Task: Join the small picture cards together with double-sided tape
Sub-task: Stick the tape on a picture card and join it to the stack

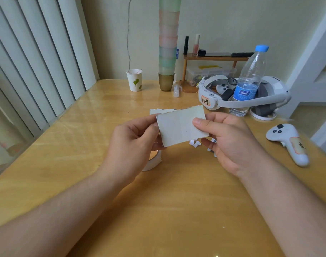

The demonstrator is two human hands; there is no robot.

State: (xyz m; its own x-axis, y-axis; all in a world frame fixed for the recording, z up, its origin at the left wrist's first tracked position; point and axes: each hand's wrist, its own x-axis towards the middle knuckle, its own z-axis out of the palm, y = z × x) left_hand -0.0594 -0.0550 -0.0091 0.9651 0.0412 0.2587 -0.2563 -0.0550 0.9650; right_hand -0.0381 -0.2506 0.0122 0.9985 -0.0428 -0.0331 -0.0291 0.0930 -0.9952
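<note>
Both forearms come in over the tabletop's (pixel 177 210) near edge, and we've got the card (pixel 179 127) lifted above its middle. Our left hand (pixel 134 141) pinches the card's left edge, our right hand (pixel 231 140) pinches the right edge, thumb on top. Tape roll (pixel 154 162) sits under the left hand, backing scraps (pixel 194 143) just beyond. More cards (pixel 161 110) lie further back. Best bet: line up edges first, then press from one side so nothing skews.

A glossy wooden table (pixel 69 145) meets a pale wall (pixel 223 19). Vertical blinds (pixel 28 62) hang at left. A crack (pixel 128 34) runs down the wall.
</note>
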